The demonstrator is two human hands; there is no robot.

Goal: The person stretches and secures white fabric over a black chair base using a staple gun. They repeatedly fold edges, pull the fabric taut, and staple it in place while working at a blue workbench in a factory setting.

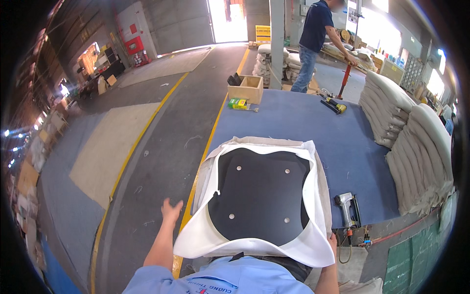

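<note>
A black seat panel [264, 196] with several small holes lies on white foam padding [205, 238], whose edges curl up around it. Beige fabric [323, 196] shows beneath the foam on the blue-topped table. My left hand [171, 210] is out to the left of the padding, touching nothing, its fingers apart. At the near right corner, my right hand [333, 241] is against the edge of the fabric and foam; most of its fingers are hidden. A silver staple gun [348, 209] lies on the table to the right, its hose hanging over the edge.
Stacked grey-beige cushions or covers [421, 152] line the table's right side. Farther back on the blue table [289, 115] are a wooden box [249, 90], a green-yellow carton [238, 104] and a yellow staple gun [335, 105]. Another person [313, 39] stands beyond, holding a red-handled tool.
</note>
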